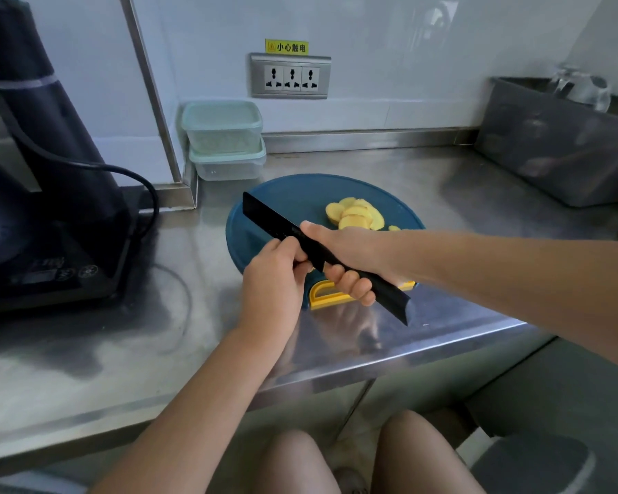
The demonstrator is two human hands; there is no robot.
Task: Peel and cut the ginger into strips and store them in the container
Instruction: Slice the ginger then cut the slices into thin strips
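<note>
Yellow peeled ginger slices (354, 213) lie in an overlapping pile on the far right part of a round blue cutting board (300, 194) with a yellow handle. My right hand (339, 260) grips the handle of a black knife (279, 226), whose blade points up and to the left above the board. The fingers of my left hand (275, 276) pinch the lower edge of the blade near its heel. Two stacked clear containers (225, 140) with pale green lids stand at the back left of the board, against the wall.
A dark appliance (43, 194) with a black cable occupies the steel counter's left side. A grey bin (557, 144) sits at the back right, with glassware behind it. A wall socket (290, 77) is above the board. The counter's front edge runs just below my hands.
</note>
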